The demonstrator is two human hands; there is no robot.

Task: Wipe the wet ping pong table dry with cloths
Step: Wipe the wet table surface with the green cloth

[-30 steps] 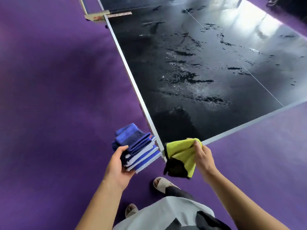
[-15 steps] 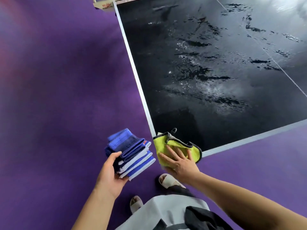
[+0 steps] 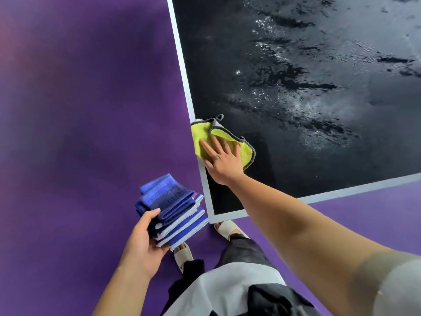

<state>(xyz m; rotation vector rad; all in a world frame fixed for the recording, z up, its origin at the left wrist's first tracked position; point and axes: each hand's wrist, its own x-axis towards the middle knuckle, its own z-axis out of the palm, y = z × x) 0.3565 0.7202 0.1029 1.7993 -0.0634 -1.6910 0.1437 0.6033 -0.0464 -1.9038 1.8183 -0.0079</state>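
The black ping pong table with white edge lines fills the upper right, and water streaks glisten across its surface. A yellow cloth with a grey hem lies on the table along its left edge, a little up from the near corner. My right hand presses flat on that cloth with straight, spread fingers. My left hand holds a stack of folded blue and white cloths over the floor, just left of the table's corner.
Purple floor surrounds the table on the left and front. My feet in pale sandals stand right at the table's near corner.
My right hand laid the yellow cloth on the table corner, flattened onto it, and has slid it farther up along the left edge. The view moved closer to the table.
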